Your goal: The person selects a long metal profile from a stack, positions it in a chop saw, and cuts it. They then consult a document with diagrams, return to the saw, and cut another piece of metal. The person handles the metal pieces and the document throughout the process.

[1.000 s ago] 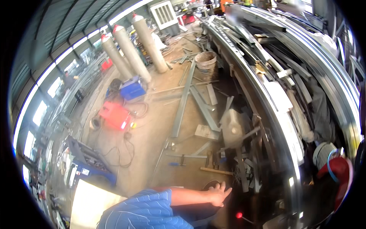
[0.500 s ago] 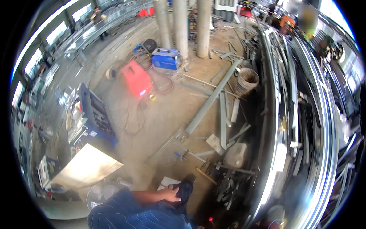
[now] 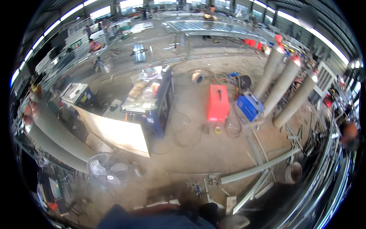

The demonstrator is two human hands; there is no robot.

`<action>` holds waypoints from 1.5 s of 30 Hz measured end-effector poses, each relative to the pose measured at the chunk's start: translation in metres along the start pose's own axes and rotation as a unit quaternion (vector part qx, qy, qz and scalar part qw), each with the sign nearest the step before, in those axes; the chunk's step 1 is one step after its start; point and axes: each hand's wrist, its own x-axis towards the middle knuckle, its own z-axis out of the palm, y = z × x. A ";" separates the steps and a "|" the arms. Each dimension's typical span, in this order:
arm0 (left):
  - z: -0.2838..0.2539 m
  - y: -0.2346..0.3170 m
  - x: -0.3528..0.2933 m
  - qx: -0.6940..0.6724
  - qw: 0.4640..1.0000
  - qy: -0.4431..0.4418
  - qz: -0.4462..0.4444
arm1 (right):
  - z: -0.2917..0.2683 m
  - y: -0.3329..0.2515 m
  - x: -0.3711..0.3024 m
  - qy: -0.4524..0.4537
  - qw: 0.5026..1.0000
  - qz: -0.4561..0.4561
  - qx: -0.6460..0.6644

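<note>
Pale flat piece [image 3: 173, 202] lies on the floor, nearer me than the red machine [image 3: 218, 103] and to its left, partly covered by my blurred left forearm. It looks thin and light, though I can't tell whether it is card or sheet metal; I'd expect it to bend a little, and I'd pinch it by the bare upper edge, minding the corners in case it is metal.

Farthest left of the red machine lean big grey cylinders [image 3: 63, 137]. Closer to it, still on the left, come a pale board [image 3: 114, 128], a wire-guarded fan [image 3: 118, 175] on my side of it, and a blue cabinet [image 3: 164, 105] with clutter on top.

My dark sleeve [image 3: 114, 218] and left forearm [image 3: 158, 209] sit on my side of the red machine, to its left. My left hand is lost in dark blur, so I can't tell whether its fingers are loose or gripping; my right hand doesn't show, so its fingers can't be read either.

Nearer me than the red machine and slightly right lies a small pale block [image 3: 230, 204]; farther right runs a long grey bar [image 3: 259, 166], stiff-looking, then a bucket [image 3: 293, 173].
</note>
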 end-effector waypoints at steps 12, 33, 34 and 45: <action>-0.120 0.029 -0.026 -0.226 0.960 0.153 -0.067 | -0.076 -0.221 0.217 -0.069 0.967 -0.082 -0.233; -0.613 0.052 0.033 -0.479 0.657 0.580 -0.046 | -0.093 -1.125 0.472 -0.016 0.742 -0.602 -0.295; -0.637 0.037 0.044 -0.500 0.635 0.587 -0.044 | -0.074 -1.165 0.476 -0.003 0.732 -0.600 -0.322; -0.868 0.026 0.004 -0.609 0.540 0.577 0.070 | 0.069 -1.408 0.521 -0.082 0.462 -0.758 -0.453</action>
